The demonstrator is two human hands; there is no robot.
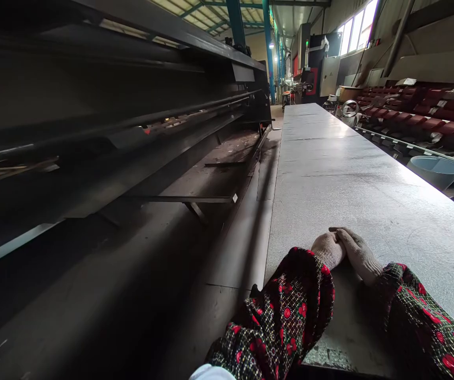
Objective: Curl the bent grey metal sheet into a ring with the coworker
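My left hand and my right hand wear pale knit work gloves and rest together on a long grey metal sheet. The fingers of my right hand lie over the far side of my left hand. Neither hand holds anything. My left hand's fingers are hidden beneath my right hand. Dark sleeves with a red floral print cover both forearms. The sheet runs straight ahead into the distance, with its near left edge just under my left sleeve.
A long dark machine with steel bars runs along the left, over a dark floor. On the right stand a blue plastic tub, rows of red metal parts and a wire coil. A red-and-black machine stands far ahead.
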